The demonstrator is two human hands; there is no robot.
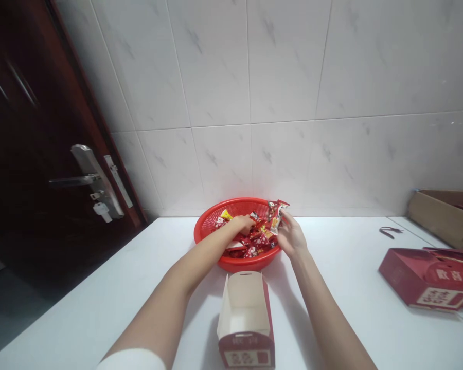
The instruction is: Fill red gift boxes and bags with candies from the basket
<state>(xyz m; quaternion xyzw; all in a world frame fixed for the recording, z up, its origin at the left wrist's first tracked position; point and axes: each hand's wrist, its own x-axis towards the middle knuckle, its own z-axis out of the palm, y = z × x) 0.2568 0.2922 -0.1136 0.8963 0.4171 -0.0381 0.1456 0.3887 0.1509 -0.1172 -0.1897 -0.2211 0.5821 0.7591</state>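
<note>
A red plastic basket (239, 265) stands near the wall and holds many small wrapped snacks (256, 244), mostly red. My left hand (244, 224) reaches into it from the left, its fingers down among the packets and partly hidden. At the right rim, my right hand (290, 234) grips a red and white snack packet (277, 218) between thumb and fingers. In front of the basket, between my forearms, an open red and cream cardboard box (247, 308) shows a bare inside.
Red printed boxes (428, 280) lie at the right on the white table (343, 257). Behind them is a brown carton (443, 216), with a dark ribbon (389, 231) to its left. A tiled wall borders the back; a dark door (34, 128) is at the left.
</note>
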